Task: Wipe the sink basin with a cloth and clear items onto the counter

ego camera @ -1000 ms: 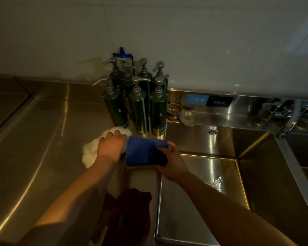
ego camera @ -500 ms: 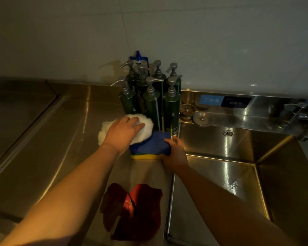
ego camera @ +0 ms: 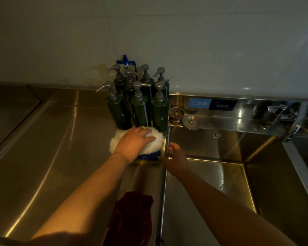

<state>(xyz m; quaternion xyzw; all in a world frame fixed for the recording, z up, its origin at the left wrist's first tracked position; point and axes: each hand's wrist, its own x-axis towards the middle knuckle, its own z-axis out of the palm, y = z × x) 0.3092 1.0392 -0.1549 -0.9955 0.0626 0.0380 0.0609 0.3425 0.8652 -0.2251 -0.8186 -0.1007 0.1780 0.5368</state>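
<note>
— Beside the sink basin [ego camera: 212,176], at the counter's [ego camera: 48,148] right edge, what's the left hand [ego camera: 133,142] doing?
— Pressing flat on the white cloth [ego camera: 155,142], which lies over a blue sponge [ego camera: 149,156].
— And the right hand [ego camera: 176,159]?
— Loose, holding nothing, just beside it.
— Labels?
— Blue and black signs [ego camera: 212,104] behind; the writing's too blurred, as on the pump bottles [ego camera: 140,107].
</note>
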